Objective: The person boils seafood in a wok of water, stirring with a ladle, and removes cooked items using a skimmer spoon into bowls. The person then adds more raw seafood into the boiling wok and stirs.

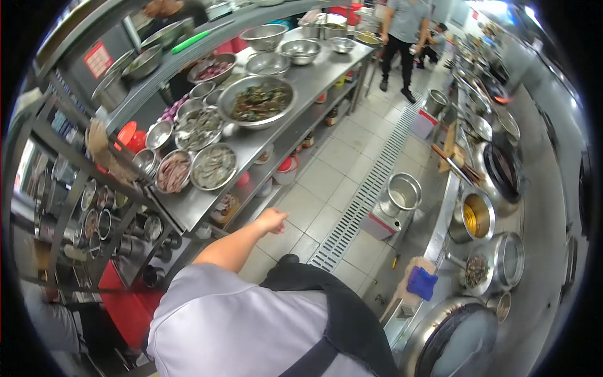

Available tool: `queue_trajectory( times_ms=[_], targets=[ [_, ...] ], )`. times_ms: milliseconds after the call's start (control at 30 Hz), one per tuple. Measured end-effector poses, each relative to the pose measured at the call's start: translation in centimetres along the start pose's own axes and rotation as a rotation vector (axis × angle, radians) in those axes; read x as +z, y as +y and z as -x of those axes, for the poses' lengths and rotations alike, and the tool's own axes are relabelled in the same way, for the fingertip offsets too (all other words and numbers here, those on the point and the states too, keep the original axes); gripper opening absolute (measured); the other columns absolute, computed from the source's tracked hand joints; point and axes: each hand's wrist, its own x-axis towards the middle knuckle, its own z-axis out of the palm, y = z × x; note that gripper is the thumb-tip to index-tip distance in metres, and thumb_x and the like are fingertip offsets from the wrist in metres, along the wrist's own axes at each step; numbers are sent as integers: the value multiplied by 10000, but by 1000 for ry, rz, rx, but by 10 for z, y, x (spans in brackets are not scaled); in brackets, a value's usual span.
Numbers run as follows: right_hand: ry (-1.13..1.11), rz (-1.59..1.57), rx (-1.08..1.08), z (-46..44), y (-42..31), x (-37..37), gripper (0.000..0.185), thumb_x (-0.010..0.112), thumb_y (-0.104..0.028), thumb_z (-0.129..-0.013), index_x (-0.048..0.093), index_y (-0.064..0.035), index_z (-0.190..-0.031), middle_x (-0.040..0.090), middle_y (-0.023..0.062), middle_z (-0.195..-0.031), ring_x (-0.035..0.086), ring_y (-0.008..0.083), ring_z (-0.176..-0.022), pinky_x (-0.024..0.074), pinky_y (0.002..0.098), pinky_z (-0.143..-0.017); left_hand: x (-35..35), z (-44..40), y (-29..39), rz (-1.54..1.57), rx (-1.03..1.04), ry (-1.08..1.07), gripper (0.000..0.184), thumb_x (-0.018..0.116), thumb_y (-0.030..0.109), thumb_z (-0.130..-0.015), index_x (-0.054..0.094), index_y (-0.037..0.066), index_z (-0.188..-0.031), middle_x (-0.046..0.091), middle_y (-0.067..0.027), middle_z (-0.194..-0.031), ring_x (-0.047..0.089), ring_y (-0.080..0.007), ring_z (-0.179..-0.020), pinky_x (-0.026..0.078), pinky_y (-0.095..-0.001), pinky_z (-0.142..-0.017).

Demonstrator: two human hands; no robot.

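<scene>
My left hand [271,221] hangs over the tiled floor, to the right of the steel prep table [251,147]. Its fingers look loosely curled, with one fingertip sticking out, and nothing shows in them. It touches nothing that I can see. Nearest on the table are a bowl of shrimp [214,166] and a bowl of pinkish meat strips [173,172]. Behind them stand a bowl of greyish seafood [199,128] and a large basin of dark shellfish [257,102]. My right hand is out of view.
On the right runs a stove line with a large wok [455,342], a pot of yellow oil [472,217] and a blue cloth [421,283]. A steel pot [403,191] stands near the floor drain [361,201]. A person [407,38] stands farther up the aisle.
</scene>
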Motion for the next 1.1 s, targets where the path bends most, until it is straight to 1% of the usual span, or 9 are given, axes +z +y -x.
queue_trajectory(
  times_ms=[200, 300, 367, 400, 500, 600, 667, 767, 1100],
  targets=[
    [-134, -120, -69, 22, -86, 8, 448, 532, -2, -784, 503, 58, -1227, 628, 159, -889, 614, 226, -763, 478, 304, -702, -71, 29, 33, 130, 341, 132, 393, 584, 380, -888, 595, 4, -1004, 600, -92, -664, 605, -155, -548, 476, -293, -480],
    [-236, -193, -74, 38, -133, 12, 444, 534, -2, -783, 506, 59, -1222, 625, 156, -872, 611, 222, -744, 478, 300, -685, -179, 54, 68, -203, 708, 807, 279, 577, 274, -864, 638, 9, -928, 669, -189, -861, 650, -326, -821, 497, -398, -724],
    [-315, -259, -72, 49, -163, 16, 441, 536, -2, -782, 508, 59, -1219, 624, 153, -860, 609, 218, -732, 477, 298, -674, -284, 34, 68, -99, 601, 972, 280, 541, 277, -853, 658, 27, -897, 660, -206, -924, 638, -355, -857, 492, -424, -752],
    [-362, -300, -66, 54, -177, 17, 440, 536, -3, -782, 508, 59, -1217, 623, 152, -854, 608, 217, -725, 477, 297, -668, -332, 28, 68, -372, 455, 1092, 290, 497, 251, -846, 665, 21, -899, 652, -219, -932, 622, -383, -879, 479, -443, -790],
    [-507, -419, -27, 70, -213, 19, 436, 539, -3, -782, 511, 60, -1212, 620, 148, -837, 605, 212, -707, 477, 294, -651, -424, -12, 53, -721, 110, 841, 336, 492, 218, -785, 678, -32, -909, 605, -271, -1043, 593, -391, -976, 449, -430, -878],
    [-676, -533, 21, 83, -245, 20, 432, 541, -3, -781, 514, 61, -1207, 618, 145, -819, 603, 207, -688, 476, 291, -635, -455, -50, 35, -1031, 136, 705, 276, 525, 173, -773, 678, -30, -879, 653, -244, -957, 637, -362, -904, 502, -428, -779],
    [-800, -588, 56, 92, -262, 24, 429, 543, -3, -780, 516, 62, -1204, 617, 142, -807, 601, 204, -675, 476, 289, -623, -448, -52, 42, -48, 16, 614, 181, 580, 129, -740, 660, -9, -826, 658, -152, -806, 647, -266, -755, 523, -377, -606],
    [-997, -633, 107, 105, -285, 34, 425, 545, -3, -780, 518, 63, -1199, 614, 139, -790, 598, 199, -656, 476, 286, -606, -455, -46, 42, 89, -40, 539, 92, 620, 85, -717, 609, 20, -781, 588, -54, -704, 566, -149, -591, 468, -293, -503],
    [-1563, -529, 286, 151, -328, 111, 412, 553, -4, -777, 527, 66, -1182, 606, 127, -731, 589, 183, -594, 474, 276, -550, -466, -48, 29, 230, 95, 443, 93, 622, 159, -750, 595, 72, -768, 519, 9, -649, 511, -105, -570, 464, -263, -567]
  ],
)
